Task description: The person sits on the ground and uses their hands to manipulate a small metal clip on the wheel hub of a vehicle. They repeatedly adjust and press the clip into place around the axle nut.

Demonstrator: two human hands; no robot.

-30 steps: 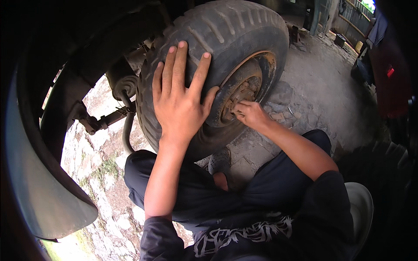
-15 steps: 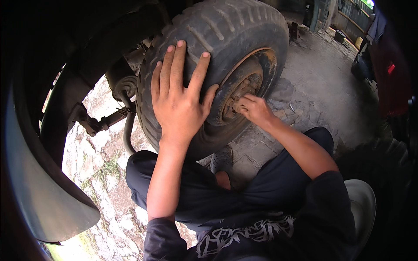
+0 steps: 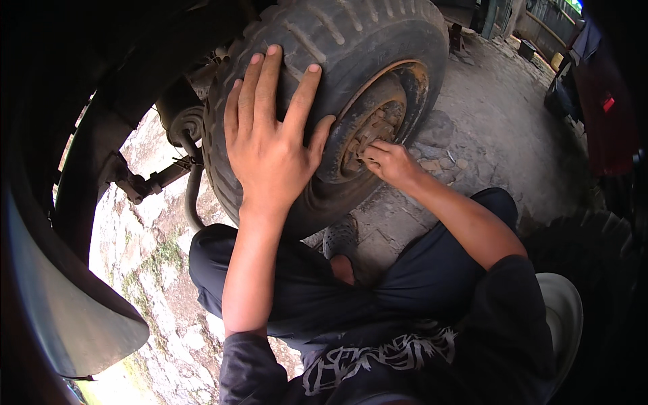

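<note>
Lug-treaded tyre (image 3: 344,74) appears braced by the left hand (image 3: 270,155), spread flat at nine o'clock, while the right hand (image 3: 395,164) curls at the hub's (image 3: 383,127) five o'clock, any pinch indiscernible.

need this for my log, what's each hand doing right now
Left hand: open, spread against the tire.
Right hand: curled closed at the wheel hub; whether it holds anything cannot be told.

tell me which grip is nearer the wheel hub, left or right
Right. The right grip is at the wheel hub, by its lower side; the left grip is spread on the tire, farther off to the left.
</note>
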